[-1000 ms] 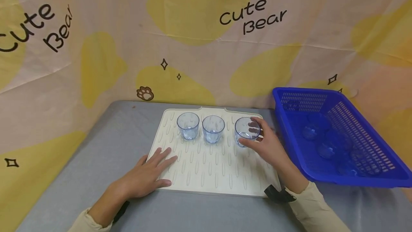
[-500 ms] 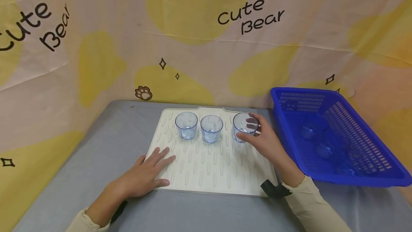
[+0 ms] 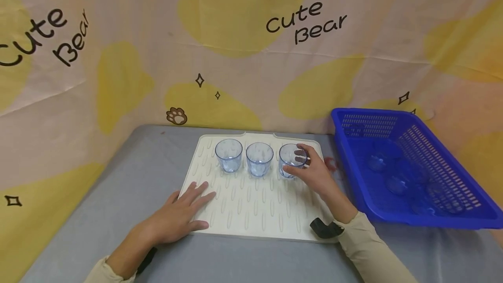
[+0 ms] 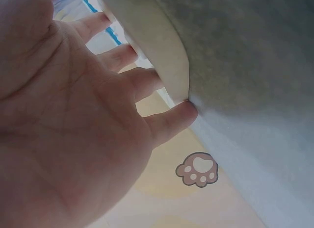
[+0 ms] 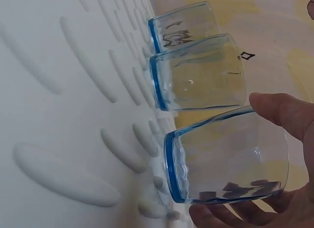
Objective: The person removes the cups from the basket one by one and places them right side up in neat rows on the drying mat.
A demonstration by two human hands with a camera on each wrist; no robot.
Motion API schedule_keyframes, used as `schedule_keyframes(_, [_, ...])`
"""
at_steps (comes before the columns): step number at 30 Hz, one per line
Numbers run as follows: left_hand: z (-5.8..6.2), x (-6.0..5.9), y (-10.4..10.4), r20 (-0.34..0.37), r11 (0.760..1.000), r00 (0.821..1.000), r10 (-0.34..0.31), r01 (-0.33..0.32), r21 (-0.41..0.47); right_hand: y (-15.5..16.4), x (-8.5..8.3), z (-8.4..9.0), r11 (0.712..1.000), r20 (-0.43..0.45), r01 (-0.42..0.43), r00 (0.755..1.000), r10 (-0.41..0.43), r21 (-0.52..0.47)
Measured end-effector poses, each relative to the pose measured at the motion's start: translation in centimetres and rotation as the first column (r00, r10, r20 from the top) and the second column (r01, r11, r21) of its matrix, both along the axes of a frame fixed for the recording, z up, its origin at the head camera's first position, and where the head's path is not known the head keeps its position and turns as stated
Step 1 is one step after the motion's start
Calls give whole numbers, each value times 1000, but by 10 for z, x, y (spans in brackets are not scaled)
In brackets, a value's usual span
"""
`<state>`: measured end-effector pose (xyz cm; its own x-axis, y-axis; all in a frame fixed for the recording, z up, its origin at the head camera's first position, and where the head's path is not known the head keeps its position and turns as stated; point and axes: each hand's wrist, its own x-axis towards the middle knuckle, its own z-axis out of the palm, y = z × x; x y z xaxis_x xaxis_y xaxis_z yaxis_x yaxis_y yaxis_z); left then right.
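Observation:
My right hand (image 3: 314, 177) grips a clear bluish drinking glass (image 3: 288, 159), thumb on the near side and fingers round the far right side. The glass is upright at the right end of a row; in the right wrist view its blue base (image 5: 172, 166) is on or just above the drying mat, I cannot tell which. Two matching glasses stand to its left, a middle glass (image 3: 259, 160) and a left glass (image 3: 229, 156). With fingers spread, my left hand (image 3: 174, 217) rests on the left edge of the cream ridged drying mat (image 3: 259, 213).
A blue plastic basket (image 3: 355, 187) with slotted walls stands right of the mat, with several glasses (image 3: 398, 183) lying in it. Beneath is a grey tabletop (image 3: 243, 261). A patterned cloth (image 3: 235, 69) hangs along the back.
My right hand has moved left with the glass, bringing it closer to the middle glass; the glass rose slightly and then came down. The left hand stays in place.

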<state>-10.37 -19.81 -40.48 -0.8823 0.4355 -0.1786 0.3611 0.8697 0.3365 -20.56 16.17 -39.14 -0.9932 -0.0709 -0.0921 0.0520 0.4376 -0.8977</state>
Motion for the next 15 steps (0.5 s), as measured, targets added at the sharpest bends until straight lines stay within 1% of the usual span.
schedule_keyframes(9, [2,-1,2,8,1000,1000,2,-2,-3,1,0,-6,1000,-22,-1,1000,1,-5])
schedule_keyframes(15, [2,-1,1,16,1000,1000,10,-10,-4,1,0,-8,1000,-12,-11,1000,11,-20])
